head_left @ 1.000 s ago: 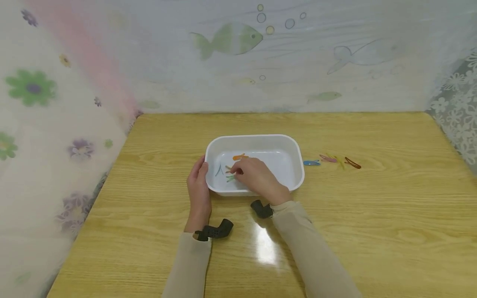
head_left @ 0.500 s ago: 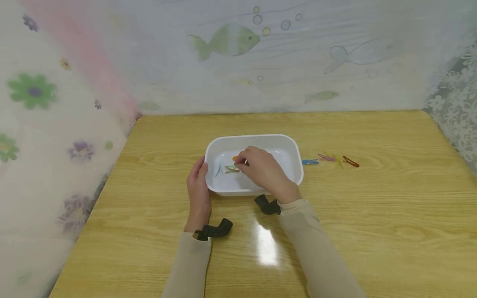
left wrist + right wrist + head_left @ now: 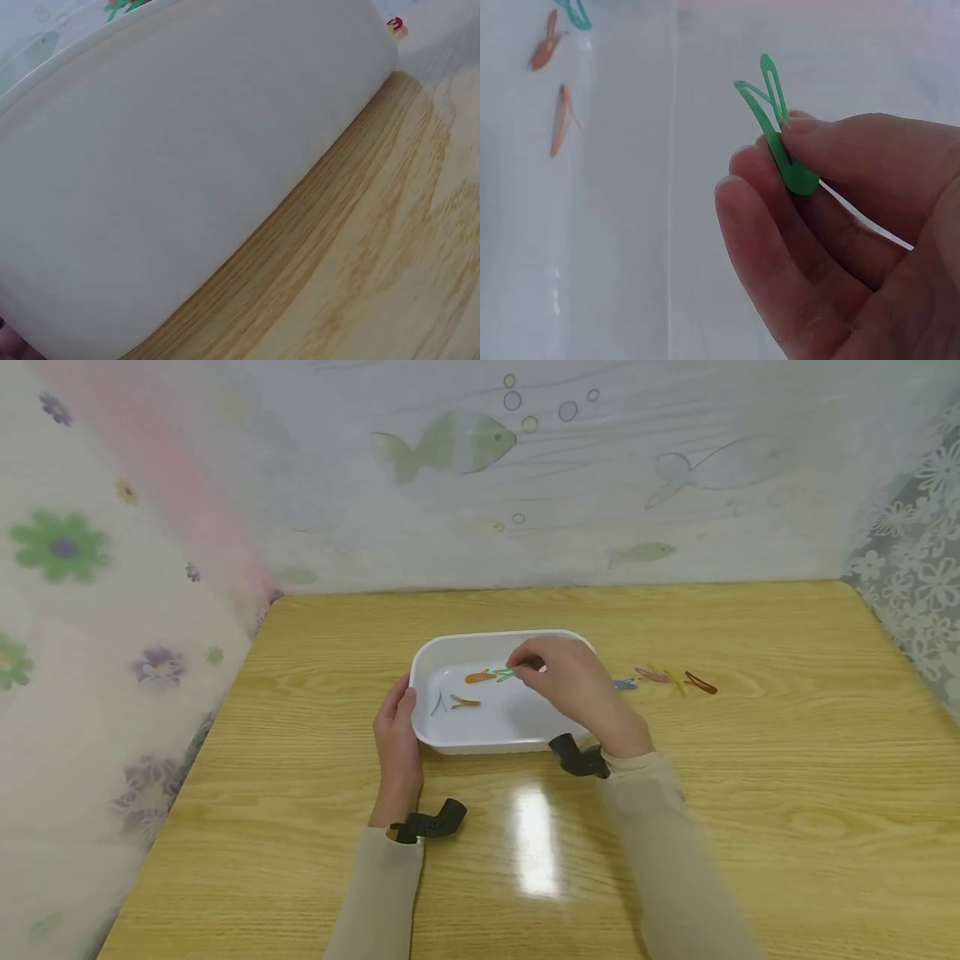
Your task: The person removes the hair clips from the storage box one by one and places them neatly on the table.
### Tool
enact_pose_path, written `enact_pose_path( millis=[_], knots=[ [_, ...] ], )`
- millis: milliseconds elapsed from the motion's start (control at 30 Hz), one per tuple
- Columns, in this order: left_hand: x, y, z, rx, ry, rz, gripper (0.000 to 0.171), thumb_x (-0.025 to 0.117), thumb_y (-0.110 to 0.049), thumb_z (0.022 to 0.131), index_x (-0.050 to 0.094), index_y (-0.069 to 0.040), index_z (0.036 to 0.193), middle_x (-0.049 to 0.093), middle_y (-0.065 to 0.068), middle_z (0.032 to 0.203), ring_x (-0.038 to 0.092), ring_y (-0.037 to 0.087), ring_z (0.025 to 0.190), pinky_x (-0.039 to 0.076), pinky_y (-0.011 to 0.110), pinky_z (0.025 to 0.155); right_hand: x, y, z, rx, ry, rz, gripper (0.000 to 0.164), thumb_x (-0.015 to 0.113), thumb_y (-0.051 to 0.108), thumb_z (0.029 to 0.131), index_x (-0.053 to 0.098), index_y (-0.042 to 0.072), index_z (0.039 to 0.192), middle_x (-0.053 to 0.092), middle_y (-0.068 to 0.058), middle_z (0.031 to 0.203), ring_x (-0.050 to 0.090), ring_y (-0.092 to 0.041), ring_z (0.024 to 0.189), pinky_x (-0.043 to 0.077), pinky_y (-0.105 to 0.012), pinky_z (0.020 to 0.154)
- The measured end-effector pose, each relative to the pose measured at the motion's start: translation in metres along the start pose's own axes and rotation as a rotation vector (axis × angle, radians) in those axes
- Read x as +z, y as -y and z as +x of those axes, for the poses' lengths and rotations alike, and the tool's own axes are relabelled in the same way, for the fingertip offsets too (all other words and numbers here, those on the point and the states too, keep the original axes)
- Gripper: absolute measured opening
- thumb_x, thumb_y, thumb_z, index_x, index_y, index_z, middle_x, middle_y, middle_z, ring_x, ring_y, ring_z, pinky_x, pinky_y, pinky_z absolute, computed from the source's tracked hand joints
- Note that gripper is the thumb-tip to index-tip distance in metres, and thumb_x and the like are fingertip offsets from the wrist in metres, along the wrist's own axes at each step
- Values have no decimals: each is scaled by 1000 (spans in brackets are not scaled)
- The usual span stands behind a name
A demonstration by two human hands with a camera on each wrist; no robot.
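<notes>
My right hand (image 3: 573, 689) pinches a green snap hair clip (image 3: 801, 176) between thumb and fingers, above the right part of a white plastic tray (image 3: 487, 748). The clip's two arms stand spread apart in the right wrist view. With its thumb at the rim, my left hand (image 3: 396, 735) holds the tray's left end. Inside the tray lie an orange hair clip (image 3: 478, 677), a golden-brown one (image 3: 467, 702) and a light blue one (image 3: 439, 703). The left wrist view is mostly filled by the tray's outer wall (image 3: 187, 150).
To the right of the tray, a row of hair clips lies on the wooden table (image 3: 787, 777): blue (image 3: 625, 684), pink (image 3: 652, 675), yellow (image 3: 677, 683) and dark red (image 3: 701, 682). A wall with fish drawings (image 3: 465, 442) stands behind the table.
My right hand has picked up the green clip from the tray's left part and carried it up and to the right. The left hand has stayed at the tray's end.
</notes>
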State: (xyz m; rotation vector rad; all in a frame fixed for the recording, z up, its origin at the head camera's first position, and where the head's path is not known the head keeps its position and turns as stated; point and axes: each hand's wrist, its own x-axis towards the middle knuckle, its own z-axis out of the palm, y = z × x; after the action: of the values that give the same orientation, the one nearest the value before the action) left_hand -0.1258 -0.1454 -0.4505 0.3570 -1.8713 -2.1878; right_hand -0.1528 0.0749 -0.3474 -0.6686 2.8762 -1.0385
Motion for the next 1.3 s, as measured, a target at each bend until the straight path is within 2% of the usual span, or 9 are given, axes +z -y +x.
enact_pose_path(
  millis=[233, 367, 567, 833, 1067, 1167, 1300],
  knots=[
    [0, 0, 0, 13, 8, 1, 35, 49, -32, 91, 54, -17, 122, 52, -4, 123, 47, 10, 114, 39, 27, 93, -18, -12, -6, 37, -65, 79, 16, 60, 13, 84, 67, 18, 97, 64, 7, 89, 59, -6, 73, 46, -27, 62],
    [1, 0, 0, 4, 5, 7, 35, 48, -32, 92, 54, -17, 122, 52, -4, 123, 47, 9, 112, 40, 26, 92, -25, -20, -7, 68, -96, 80, 18, 59, 12, 84, 67, 19, 99, 63, 6, 94, 60, -8, 78, 46, -28, 63],
    [1, 1, 0, 0, 8, 2, 35, 49, -34, 91, 54, -18, 122, 53, -5, 122, 49, 9, 111, 40, 26, 91, -31, -36, -10, 158, -111, 116, 17, 58, 16, 85, 67, 20, 99, 61, 5, 101, 56, -13, 87, 45, -31, 68],
    [0, 1, 1, 3, 17, -8, 36, 49, -34, 91, 54, -17, 122, 52, -3, 122, 48, 11, 112, 40, 28, 92, -33, -58, -9, 293, -141, 192, 16, 56, 24, 88, 65, 22, 101, 58, 5, 104, 61, -17, 81, 43, -32, 70],
    [-1, 1, 1, -7, 23, -10, 35, 50, -34, 91, 54, -18, 121, 52, -3, 122, 48, 11, 112, 40, 27, 92, -37, -72, -13, 328, -228, 257, 22, 54, 33, 88, 65, 21, 103, 61, 2, 102, 62, -18, 83, 44, -33, 73],
    [-1, 1, 1, 2, 27, -13, 35, 50, -34, 91, 54, -16, 121, 53, -1, 122, 49, 13, 112, 41, 29, 92, -40, -76, -15, 346, -233, 259, 25, 52, 35, 88, 64, 21, 105, 62, 1, 101, 61, -17, 83, 44, -33, 74],
    [0, 0, 1, 5, 25, -5, 35, 49, -34, 91, 54, -17, 121, 53, -2, 122, 49, 13, 111, 41, 29, 91, -44, -83, -18, 361, -234, 241, 27, 51, 35, 89, 62, 21, 108, 62, -1, 99, 60, -18, 84, 46, -33, 68]
  ],
)
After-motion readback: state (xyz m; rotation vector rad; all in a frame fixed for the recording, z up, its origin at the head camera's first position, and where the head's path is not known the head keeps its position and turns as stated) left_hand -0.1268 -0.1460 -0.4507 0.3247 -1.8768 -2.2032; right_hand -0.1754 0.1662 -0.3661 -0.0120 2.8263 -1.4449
